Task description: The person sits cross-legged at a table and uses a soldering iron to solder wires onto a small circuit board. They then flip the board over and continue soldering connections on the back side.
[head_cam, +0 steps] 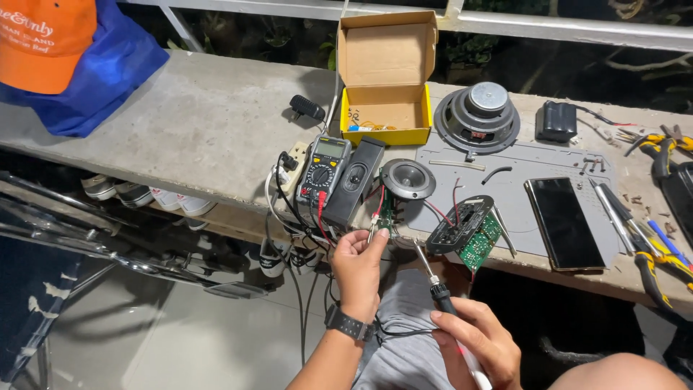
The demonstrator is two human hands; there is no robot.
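My left hand (359,266), a black watch on its wrist, pinches the wires at a small green circuit board (385,215) by the bench edge. My right hand (480,338) grips a soldering iron (433,278) by its handle, tip pointing up toward that board. A small round speaker (408,178) sits just behind the board, joined by red and black wires. To the right, a black module with a green circuit board (473,235) lies on a grey plastic panel (520,173).
A multimeter (324,170) and a black speaker bar (354,180) lie left of the board. Behind stand a yellow cardboard box (386,108), a large speaker (478,117) and a black pack (556,120). A phone (564,222), screwdrivers (613,209) and pliers (653,267) lie right.
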